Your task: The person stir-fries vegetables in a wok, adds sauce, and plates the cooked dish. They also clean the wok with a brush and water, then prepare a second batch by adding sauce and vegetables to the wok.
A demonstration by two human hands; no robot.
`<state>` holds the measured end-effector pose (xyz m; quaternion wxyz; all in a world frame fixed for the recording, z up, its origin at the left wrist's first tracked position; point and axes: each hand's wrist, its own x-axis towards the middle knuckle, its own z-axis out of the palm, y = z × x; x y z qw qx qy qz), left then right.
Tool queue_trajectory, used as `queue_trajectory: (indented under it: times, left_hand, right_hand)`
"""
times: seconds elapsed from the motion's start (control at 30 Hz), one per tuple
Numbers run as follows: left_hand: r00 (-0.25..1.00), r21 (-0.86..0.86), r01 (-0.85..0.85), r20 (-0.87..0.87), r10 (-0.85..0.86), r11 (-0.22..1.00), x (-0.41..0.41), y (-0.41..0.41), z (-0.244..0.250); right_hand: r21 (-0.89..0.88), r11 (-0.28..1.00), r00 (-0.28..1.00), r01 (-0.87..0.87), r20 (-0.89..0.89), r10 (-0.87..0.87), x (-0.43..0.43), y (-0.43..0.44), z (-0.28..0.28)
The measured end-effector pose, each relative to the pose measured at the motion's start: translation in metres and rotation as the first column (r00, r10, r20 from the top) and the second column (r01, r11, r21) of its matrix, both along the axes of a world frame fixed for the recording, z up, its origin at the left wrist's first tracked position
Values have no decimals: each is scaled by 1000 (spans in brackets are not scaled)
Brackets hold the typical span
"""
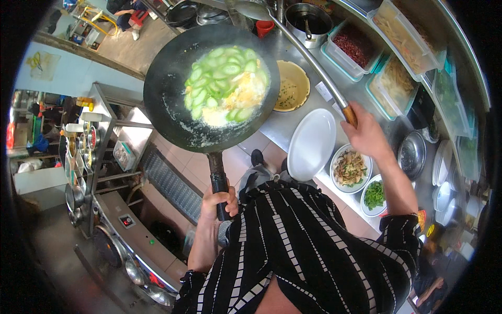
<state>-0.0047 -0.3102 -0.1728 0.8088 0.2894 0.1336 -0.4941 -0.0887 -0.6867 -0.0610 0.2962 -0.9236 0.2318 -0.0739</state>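
My left hand (pixel 218 201) grips the black wrapped handle of a dark wok (pixel 172 106), which is held up in front of me. Sliced green gourd or cucumber with egg (pixel 227 84) lies in pale liquid in the wok. A long steel ladle (pixel 310 59) is in my right hand (pixel 366 131), which closes around its wooden grip; its bowl points away over the counter. Between the wok and my right forearm, a white oval plate (pixel 311 145) rests at the counter's edge with no food on it.
On the steel counter (pixel 274 127) are a yellow enamel basin (pixel 292 86), a bowl of mixed food (pixel 351 168), a bowl of chopped greens (pixel 374 196) and a pot (pixel 308 23). Lidless plastic tubs (pixel 353 49) line its far side. A stove (pixel 133 231) stands at left. Other people are in the background.
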Motion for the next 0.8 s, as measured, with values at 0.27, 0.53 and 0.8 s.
queue_trajectory:
  times: [0.27,0.53,0.8]
  left_hand:
    - [996,50,23,81,-27,998,0,0,6]
    - [996,100,29,84,-38,995,-2,-3,14]
    - [993,153,12,111,-29,988,-6,-7,19]
  right_hand:
    - [292,956,959,24,-277,61,34,-12,45]
    - [326,944,940,-40,-307,146,44,-20,52]
    - [391,920,916,-26,-359,178,49,-20,53]
